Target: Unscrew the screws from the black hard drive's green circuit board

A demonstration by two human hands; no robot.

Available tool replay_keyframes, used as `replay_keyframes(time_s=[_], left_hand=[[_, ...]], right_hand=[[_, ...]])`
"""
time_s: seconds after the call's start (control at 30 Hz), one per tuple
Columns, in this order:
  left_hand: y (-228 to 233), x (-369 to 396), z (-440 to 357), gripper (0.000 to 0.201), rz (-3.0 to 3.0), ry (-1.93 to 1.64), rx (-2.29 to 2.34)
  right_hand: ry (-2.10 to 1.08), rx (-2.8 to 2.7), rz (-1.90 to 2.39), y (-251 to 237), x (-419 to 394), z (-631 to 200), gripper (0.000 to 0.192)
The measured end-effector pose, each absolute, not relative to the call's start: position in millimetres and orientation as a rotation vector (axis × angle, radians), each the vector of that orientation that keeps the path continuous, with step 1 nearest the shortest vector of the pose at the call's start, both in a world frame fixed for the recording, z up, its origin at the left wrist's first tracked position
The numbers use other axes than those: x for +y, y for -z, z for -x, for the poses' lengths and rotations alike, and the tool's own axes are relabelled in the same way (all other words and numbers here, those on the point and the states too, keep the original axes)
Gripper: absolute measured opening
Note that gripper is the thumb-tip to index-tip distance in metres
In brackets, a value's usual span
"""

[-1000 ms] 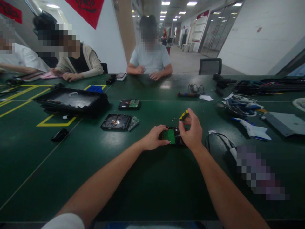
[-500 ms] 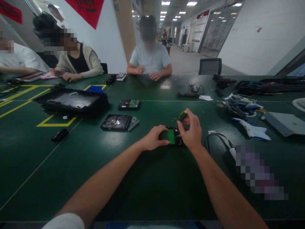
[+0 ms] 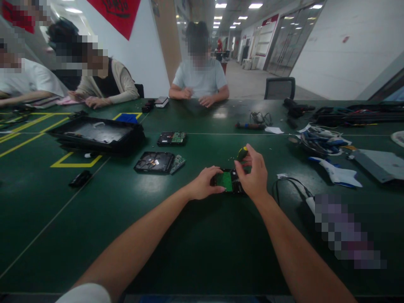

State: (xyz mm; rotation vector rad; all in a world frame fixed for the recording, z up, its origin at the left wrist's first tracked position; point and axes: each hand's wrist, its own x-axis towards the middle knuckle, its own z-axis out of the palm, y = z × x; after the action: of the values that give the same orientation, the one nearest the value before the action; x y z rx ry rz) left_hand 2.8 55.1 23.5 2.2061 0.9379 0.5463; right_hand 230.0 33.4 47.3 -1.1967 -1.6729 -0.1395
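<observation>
The left hand (image 3: 204,184) lies flat on the left end of a small hard drive (image 3: 227,181) with its green circuit board facing up, fingers pressing it onto the dark green tabletop (image 3: 176,235); this grip is a loose hold-down, fingers spread rather than curled. The right hand (image 3: 254,173) sits over the drive's right end, its grip closed around a yellow-and-black screwdriver (image 3: 243,153) whose handle sticks out above the fingers, tip pointing down to the drive. The tip itself is hidden behind the fingers.

To the far left of the drive lie an opened drive casing (image 3: 154,161) with a loose green board just beside it, and farther off another hard drive (image 3: 172,138), board side up. A large black tray (image 3: 96,134) stands left of those, near yellow floor-style tape marks. To the right, a black cable (image 3: 288,184) curls near the right wrist, with a tangle of tools and wires (image 3: 320,141) farther away. Three other people sit at the far side of the tabletop, their hands resting on it.
</observation>
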Motion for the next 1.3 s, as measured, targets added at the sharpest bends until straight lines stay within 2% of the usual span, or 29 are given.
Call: replay_keyframes(time_s=[0.13,1.3], left_hand=[[-26.1,54.3,-2.9,0.069,-2.215,-0.546,0.936],[-26.2,56.0,-4.0,0.068,-2.194,-0.554,0.939]], right_hand=[[0.135,-1.657,1.204,-46.1,34.1,-230.2,0.07],[0.125,-1.685,1.191,-46.7,33.6,-229.9,0.067]])
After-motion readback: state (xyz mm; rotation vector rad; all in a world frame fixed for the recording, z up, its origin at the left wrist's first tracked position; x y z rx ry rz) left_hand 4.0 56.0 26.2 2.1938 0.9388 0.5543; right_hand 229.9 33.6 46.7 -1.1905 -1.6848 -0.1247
